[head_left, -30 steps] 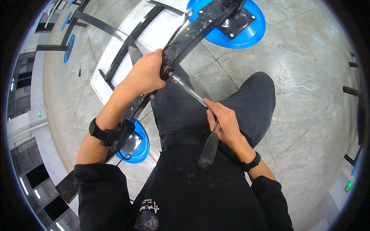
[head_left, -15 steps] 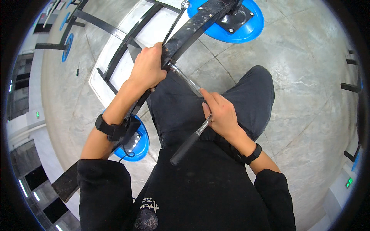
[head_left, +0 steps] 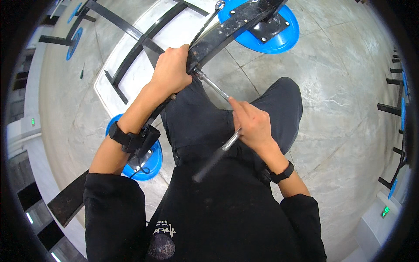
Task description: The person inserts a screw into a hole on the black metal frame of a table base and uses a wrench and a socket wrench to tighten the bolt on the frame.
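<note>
My right hand (head_left: 255,124) is closed around the head of a socket ratchet, whose black-gripped handle (head_left: 210,163) points down and left, blurred by motion. From this hand a chrome extension bar (head_left: 214,87) runs up to the joint of a black steel frame (head_left: 227,32). My left hand (head_left: 172,70) wraps the frame at that joint. A wrench (head_left: 205,27) with a ring-shaped end sticks out above the left fingers, its lower part hidden by them. The fastener under the socket cannot be made out.
Blue round discs with black plates, one at the top (head_left: 279,37) and one beside my left forearm (head_left: 155,163), are attached to the frame. A white board (head_left: 102,87) lies under black bars at left. A screwdriver (head_left: 82,72) rests on the floor. More frames stand at right (head_left: 395,109).
The view has shifted slightly. The ratchet handle has swung a little and is now blurred, while my left hand keeps its place at the frame joint.
</note>
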`<state>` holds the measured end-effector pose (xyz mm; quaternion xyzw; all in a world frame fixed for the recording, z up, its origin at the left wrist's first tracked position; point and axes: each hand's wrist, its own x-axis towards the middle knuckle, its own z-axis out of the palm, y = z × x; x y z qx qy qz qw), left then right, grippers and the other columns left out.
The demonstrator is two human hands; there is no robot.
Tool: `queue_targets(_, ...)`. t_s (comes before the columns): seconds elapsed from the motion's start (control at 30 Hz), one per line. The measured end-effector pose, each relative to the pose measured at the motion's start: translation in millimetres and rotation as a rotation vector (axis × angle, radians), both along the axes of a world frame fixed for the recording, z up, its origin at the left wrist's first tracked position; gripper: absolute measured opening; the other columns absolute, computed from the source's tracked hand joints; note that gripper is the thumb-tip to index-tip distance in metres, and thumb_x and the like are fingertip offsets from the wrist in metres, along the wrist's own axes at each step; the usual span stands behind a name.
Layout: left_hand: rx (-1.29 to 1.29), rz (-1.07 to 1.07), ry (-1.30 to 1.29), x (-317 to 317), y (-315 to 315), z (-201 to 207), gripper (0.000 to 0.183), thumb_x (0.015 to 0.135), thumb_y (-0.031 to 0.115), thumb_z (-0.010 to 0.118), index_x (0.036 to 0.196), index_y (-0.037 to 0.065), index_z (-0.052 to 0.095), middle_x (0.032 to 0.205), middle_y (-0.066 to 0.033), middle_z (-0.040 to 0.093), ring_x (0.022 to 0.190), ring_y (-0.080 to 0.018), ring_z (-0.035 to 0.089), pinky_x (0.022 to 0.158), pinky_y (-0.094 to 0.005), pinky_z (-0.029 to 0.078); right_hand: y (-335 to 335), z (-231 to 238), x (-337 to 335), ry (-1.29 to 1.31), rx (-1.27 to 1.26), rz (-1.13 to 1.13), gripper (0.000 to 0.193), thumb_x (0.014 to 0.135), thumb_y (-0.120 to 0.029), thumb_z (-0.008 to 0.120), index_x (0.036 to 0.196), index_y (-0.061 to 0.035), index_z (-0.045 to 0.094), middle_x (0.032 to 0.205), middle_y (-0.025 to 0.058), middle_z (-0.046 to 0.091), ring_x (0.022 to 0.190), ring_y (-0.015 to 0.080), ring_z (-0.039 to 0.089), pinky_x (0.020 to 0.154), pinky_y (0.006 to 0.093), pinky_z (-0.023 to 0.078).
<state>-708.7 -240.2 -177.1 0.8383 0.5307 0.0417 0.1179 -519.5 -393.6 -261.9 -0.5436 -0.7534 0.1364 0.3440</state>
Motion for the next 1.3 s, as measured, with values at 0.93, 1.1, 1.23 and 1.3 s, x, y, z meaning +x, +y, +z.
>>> queue_targets(0.93, -0.013, 0.021, -0.064, -4, 2, -4, 0.059, 0.052, 0.002, 0.065, 0.11, -0.005, 0.054, 0.078, -0.0279, 0.059, 0.079, -0.043, 0.059, 0.074, -0.044, 0.048, 20, -7, 19, 2.178, -1.473, 0.151, 0.044, 0.092, -0.023, 0.044, 0.13, -0.0013, 0.039, 0.108, 0.0245, 0.056, 0.068, 0.0181, 0.061, 0.052, 0.0252, 0.053)
queue_targets(1.1, 0.017, 0.043, -0.118, -4, -2, -4, 0.051, 0.051, -0.002, 0.063, 0.101, -0.006, 0.055, 0.074, -0.026, 0.059, 0.075, -0.0422, 0.059, 0.07, -0.0439, 0.049, 10, -10, 13, 1.114, -0.841, 0.187, 0.036, 0.091, -0.014, 0.048, 0.125, -0.0016, 0.044, 0.1, 0.0187, 0.061, 0.075, 0.0217, 0.063, 0.066, 0.0328, 0.055)
queue_targets(1.23, 0.027, 0.047, -0.162, -3, -3, -2, 0.047, 0.05, -0.004, 0.062, 0.097, -0.006, 0.056, 0.071, -0.0244, 0.059, 0.073, -0.0414, 0.059, 0.066, -0.0439, 0.05, 17, 9, 9, -0.051, -0.013, 0.181, 0.046, 0.071, 0.001, 0.058, 0.116, -0.0078, 0.055, 0.108, 0.0155, 0.057, 0.089, 0.0284, 0.06, 0.074, 0.0342, 0.051)
queue_targets(1.3, 0.015, 0.04, -0.172, -3, -3, -3, 0.046, 0.05, -0.004, 0.062, 0.096, -0.006, 0.056, 0.071, -0.0242, 0.059, 0.074, -0.041, 0.059, 0.066, -0.0438, 0.049, 15, 15, 0, -0.034, 0.063, 0.179, 0.05, 0.067, 0.002, 0.059, 0.117, -0.0062, 0.054, 0.115, 0.0168, 0.052, 0.092, 0.0322, 0.057, 0.076, 0.0345, 0.05)
